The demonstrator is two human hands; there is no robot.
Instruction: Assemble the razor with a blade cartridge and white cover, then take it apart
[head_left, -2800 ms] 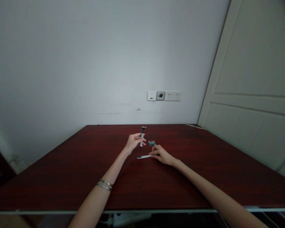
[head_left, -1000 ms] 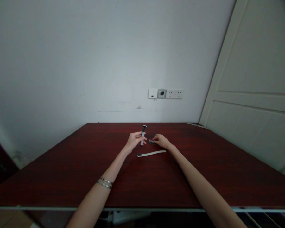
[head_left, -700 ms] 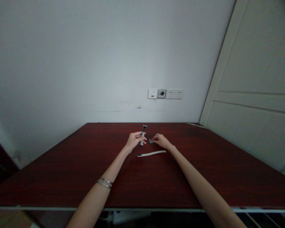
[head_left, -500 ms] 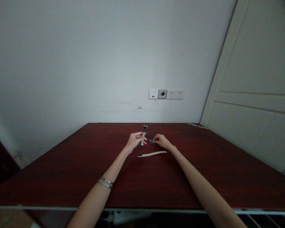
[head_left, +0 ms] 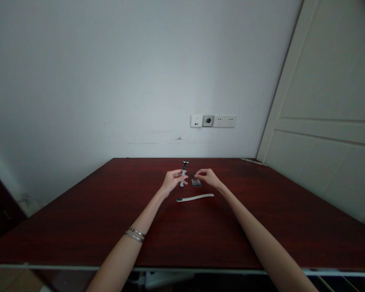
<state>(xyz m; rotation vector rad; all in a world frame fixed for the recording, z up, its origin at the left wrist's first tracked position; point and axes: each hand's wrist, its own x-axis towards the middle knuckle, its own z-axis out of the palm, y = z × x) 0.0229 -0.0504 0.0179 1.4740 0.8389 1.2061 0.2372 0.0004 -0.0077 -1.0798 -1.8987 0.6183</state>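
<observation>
My left hand (head_left: 171, 180) grips a razor (head_left: 183, 178) by its white handle, with the dark neck and T-shaped head pointing up and away. Thumb and fingers of my right hand (head_left: 207, 177) are pinched together round a small dark piece (head_left: 193, 176), too small to make out. Just below those fingertips a small clear case (head_left: 196, 183) with dark contents lies on the table. Nearer to me lies a long, thin, slightly curved white stick (head_left: 196, 198) with a dark left end, resembling a toothbrush; neither hand touches it.
The dark red wooden table (head_left: 88, 211) reaches back to a pale wall (head_left: 124, 81) with sockets (head_left: 225, 121). At the right stands a white panelled door (head_left: 331, 101). A thin strip (head_left: 253, 161) lies at the table's far right corner.
My right hand has lifted slightly from the clear case, which now shows fully, and a small dark piece is at its fingertips. My left hand and the razor stay almost still.
</observation>
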